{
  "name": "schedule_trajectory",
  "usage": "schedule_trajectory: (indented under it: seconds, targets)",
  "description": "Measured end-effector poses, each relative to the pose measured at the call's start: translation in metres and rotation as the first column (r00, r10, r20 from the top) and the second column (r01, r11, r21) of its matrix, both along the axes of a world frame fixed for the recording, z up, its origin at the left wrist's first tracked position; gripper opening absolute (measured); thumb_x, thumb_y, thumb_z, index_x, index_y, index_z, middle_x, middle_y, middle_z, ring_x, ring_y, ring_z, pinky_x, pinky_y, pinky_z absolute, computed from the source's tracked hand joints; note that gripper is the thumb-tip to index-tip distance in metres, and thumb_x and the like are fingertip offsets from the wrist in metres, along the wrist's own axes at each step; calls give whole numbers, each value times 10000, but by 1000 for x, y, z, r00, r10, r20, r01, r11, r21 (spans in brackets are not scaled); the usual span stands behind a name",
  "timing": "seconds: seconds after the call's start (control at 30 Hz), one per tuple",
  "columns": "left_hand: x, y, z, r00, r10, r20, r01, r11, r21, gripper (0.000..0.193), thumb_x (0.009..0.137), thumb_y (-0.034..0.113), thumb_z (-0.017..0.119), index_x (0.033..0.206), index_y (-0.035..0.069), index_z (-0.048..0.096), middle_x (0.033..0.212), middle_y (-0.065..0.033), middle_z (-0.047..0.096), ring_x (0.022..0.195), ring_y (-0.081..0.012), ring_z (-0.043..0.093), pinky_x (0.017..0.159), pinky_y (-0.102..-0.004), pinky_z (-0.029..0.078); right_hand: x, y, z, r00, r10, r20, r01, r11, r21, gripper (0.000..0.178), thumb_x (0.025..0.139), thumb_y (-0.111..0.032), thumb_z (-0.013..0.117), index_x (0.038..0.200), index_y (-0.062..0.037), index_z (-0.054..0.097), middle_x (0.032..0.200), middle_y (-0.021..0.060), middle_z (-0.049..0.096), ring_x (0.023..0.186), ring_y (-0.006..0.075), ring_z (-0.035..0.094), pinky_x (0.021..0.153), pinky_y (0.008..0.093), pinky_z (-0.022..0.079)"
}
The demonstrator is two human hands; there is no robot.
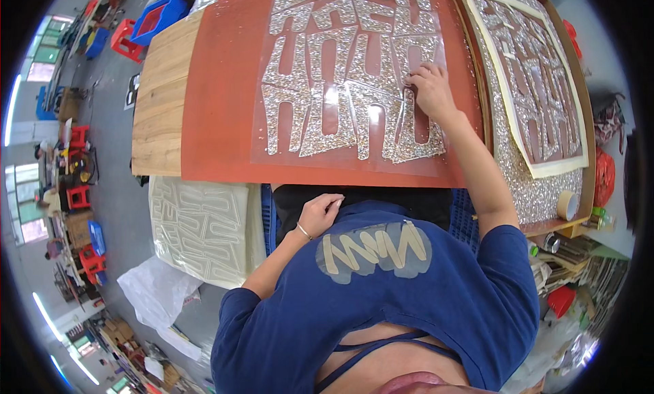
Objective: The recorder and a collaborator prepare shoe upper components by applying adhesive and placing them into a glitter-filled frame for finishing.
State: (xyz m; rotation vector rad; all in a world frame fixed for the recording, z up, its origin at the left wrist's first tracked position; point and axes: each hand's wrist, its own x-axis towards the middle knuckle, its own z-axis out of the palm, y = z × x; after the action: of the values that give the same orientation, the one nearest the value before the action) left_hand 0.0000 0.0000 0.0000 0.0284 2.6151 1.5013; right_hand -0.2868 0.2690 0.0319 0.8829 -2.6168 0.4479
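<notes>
A clear film (259, 132) lies on a reddish-brown board (221, 115), carrying rows of glittery, silver, letter-like cut shapes (330, 53). Over the right-hand column of shapes is my right hand (432, 91), fingers bent and drawn together, their tips at the inner edge of one shape. Whatever those fingertips hold, if anything, is too small to make out. My left hand (319, 213) rests by my waist below the board's near edge, away from the film. Its fingers are curled with thumb and fingertips close together; their contents cannot be made out.
On the right, a tray (586, 190) holds a glittery sheet, a cream-framed stencil (555, 168) and a tape roll (567, 205). Below the board at left lies a stack of clear patterned sheets (201, 227). A wooden board (160, 101) adjoins the reddish-brown one; blue bins (160, 19) stand beyond.
</notes>
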Motion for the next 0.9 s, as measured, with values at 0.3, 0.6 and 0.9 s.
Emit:
schedule_trajectory:
  seconds: [0.3, 0.6, 0.9]
  targets:
    - [-31, 9, 41, 989, 14, -147, 7, 990, 137, 153, 868, 80, 615, 988, 0, 667, 893, -133, 685, 707, -209, 657, 652, -283, 514, -102, 47, -26, 874, -199, 443, 451, 670, -590, 134, 770, -51, 552, 807, -1, 670, 838, 122, 661, 720, 190, 626, 657, 336, 493]
    - [-141, -62, 125, 943, 333, -9, -328, 933, 146, 266, 904, 231, 638, 807, -16, 645, 524, -9, 534, 522, -51, 528, 505, -220, 430, -196, 86, 46, 716, 198, 669, 686, -24, -727, 249, 900, -254, 613, 839, -13, 611, 715, 43, 584, 601, 140, 552, 529, 259, 446]
    - [-302, -89, 157, 878, 425, -220, -337, 876, 345, 525, 866, 424, 653, 1077, -48, 561, 879, -87, 639, 685, -87, 581, 545, -221, 478, -326, 149, 83, -555, 810, -192, 770, 412, -487, 796, 776, -632, 623, 1202, 39, 577, 1191, 176, 597, 1114, 249, 541, 970, 376, 375]
